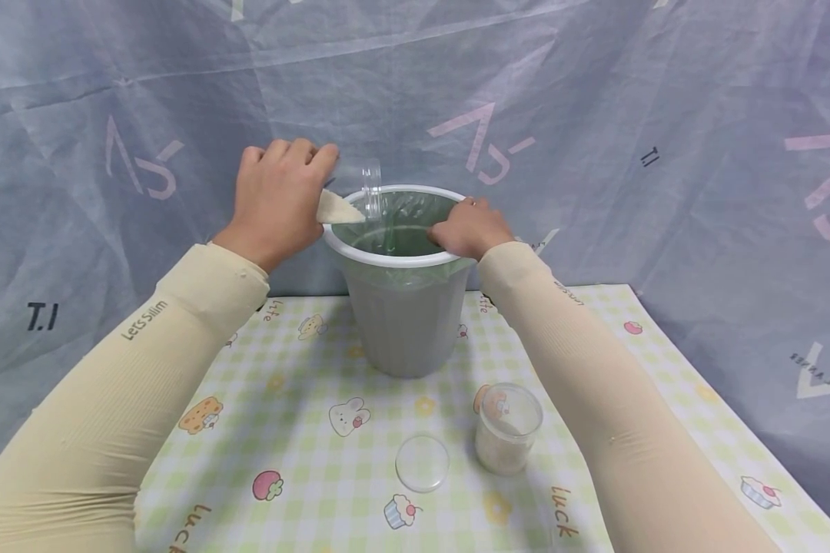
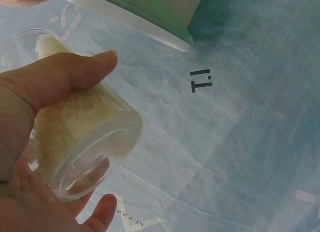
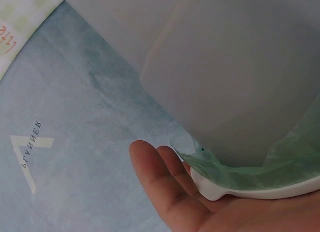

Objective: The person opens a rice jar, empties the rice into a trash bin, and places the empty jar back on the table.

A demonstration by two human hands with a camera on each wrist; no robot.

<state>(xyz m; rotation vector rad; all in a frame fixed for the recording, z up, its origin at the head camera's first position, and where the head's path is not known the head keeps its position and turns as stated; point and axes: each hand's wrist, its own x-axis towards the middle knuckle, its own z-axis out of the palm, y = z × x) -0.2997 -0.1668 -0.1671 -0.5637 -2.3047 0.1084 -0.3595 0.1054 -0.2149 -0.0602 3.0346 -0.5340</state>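
Note:
My left hand [image 1: 280,196] grips a clear plastic jar [image 2: 125,124], held tilted with its mouth end over the left side of the trash bin [image 1: 411,330]. Pale, rice-like grains [image 1: 339,209] lie slanted inside that jar. A green bag [image 3: 235,174] lines the grey bin and folds over its white rim [image 1: 394,259]. On the bin's right side, my right hand [image 1: 473,228] holds the rim, with the thumb on the inner side and the fingers [image 3: 150,167] outside under the edge.
A second clear jar [image 1: 508,430] with pale contents stands at the front right of the table. To its left a round clear lid [image 1: 422,463] lies flat on the checked tablecloth [image 1: 304,453]. Grey-blue printed fabric [image 1: 595,115] hangs behind the table.

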